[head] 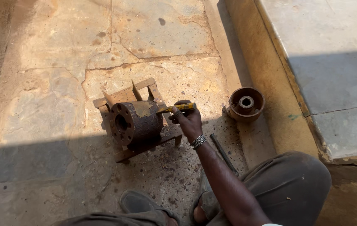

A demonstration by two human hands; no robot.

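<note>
Head view: right hand (188, 120) is closing fully around a yellow-handled tool (177, 108), its tip touching the top of a rusty cylindrical flanged metal hub (134, 122). The hub is lying on its side in a welded angle-iron cradle (125, 95), which is probably keeping it from rolling on the stone floor (53, 54). A rusty round cup-shaped part (246, 104) is sitting apart, near the kerb. Left hand is not showing.
</note>
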